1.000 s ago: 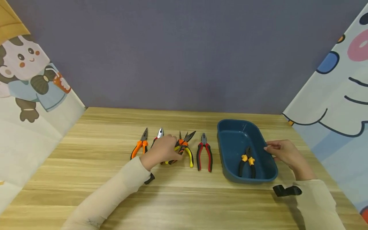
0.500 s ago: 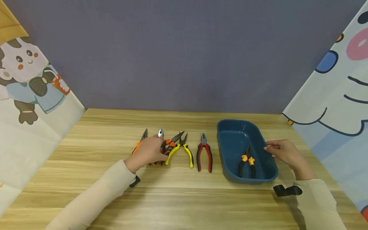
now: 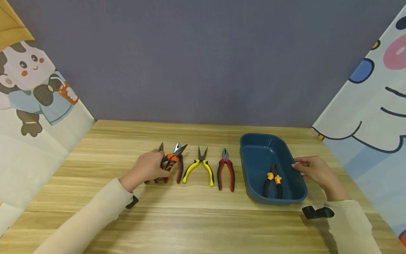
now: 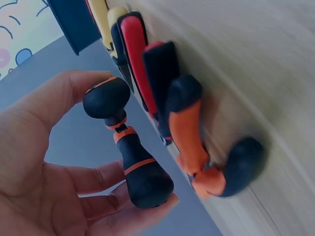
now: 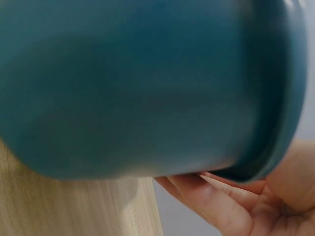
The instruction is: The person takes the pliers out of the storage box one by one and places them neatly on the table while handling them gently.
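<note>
My left hand (image 3: 146, 167) grips long-nose pliers (image 3: 172, 161) with black-and-orange handles, their dark nose pointing up and right. In the left wrist view, the thumb and fingers curl around both pliers handles (image 4: 142, 169). Just beyond that hand lie orange-handled pliers (image 4: 184, 135), mostly hidden in the head view. Red-and-black pliers (image 3: 180, 168) with a silver head are partly covered by the held pair. My right hand (image 3: 314, 171) pinches the right rim of a blue bin (image 3: 258, 155), thumb at the edge. Inside the bin rest black-and-yellow-orange pliers (image 3: 277, 179).
Yellow-handled pliers (image 3: 206, 164) and another red-and-black pair (image 3: 229, 169) lie in a row between my left hand and the bin. A grey panel (image 3: 203, 63) rises behind the wooden table (image 3: 203, 218); printed sheets flank both sides.
My left hand has carried the black-and-orange pliers leftward, from over the yellow pliers to over the silver-headed and orange pairs. The right hand and bin have stayed put.
</note>
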Action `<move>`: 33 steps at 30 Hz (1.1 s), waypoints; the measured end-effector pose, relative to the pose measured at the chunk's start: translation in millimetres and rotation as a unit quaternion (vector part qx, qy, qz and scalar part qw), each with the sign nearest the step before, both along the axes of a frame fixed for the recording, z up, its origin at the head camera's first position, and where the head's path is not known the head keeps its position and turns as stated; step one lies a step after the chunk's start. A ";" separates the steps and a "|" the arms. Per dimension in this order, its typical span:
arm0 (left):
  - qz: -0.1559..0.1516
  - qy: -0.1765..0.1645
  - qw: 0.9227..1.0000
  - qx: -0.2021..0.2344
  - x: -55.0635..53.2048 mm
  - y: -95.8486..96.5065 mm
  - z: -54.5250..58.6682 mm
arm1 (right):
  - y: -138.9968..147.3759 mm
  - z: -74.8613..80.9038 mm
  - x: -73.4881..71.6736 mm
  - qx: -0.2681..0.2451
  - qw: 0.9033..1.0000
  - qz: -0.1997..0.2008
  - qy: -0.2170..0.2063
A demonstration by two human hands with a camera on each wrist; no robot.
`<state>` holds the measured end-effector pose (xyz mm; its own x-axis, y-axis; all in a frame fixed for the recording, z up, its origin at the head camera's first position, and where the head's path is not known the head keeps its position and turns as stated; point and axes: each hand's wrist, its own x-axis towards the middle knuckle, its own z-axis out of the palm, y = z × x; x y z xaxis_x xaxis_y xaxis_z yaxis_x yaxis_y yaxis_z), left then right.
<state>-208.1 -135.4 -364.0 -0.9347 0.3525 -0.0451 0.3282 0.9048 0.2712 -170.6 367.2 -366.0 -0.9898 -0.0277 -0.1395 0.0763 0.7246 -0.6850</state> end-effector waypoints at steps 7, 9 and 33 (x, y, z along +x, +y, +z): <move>0.016 -0.007 1.000 -0.014 -0.1 -10.0 1.3 | 0.8 1.0 0.3 0.004 1.000 0.004 0.000; 0.018 -0.003 1.000 -0.011 -0.5 -13.1 1.2 | 0.4 1.6 0.2 0.005 1.000 0.004 -0.001; 0.049 -0.028 0.998 -0.009 1.9 -52.2 3.6 | -0.7 2.0 1.2 0.008 1.000 0.001 -0.013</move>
<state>-206.2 -187.6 -360.4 -0.9602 0.2591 -0.1043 0.2232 0.9363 0.2710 -169.4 366.5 -364.0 -0.9857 -0.0264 -0.1665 0.0937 0.7353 -0.6713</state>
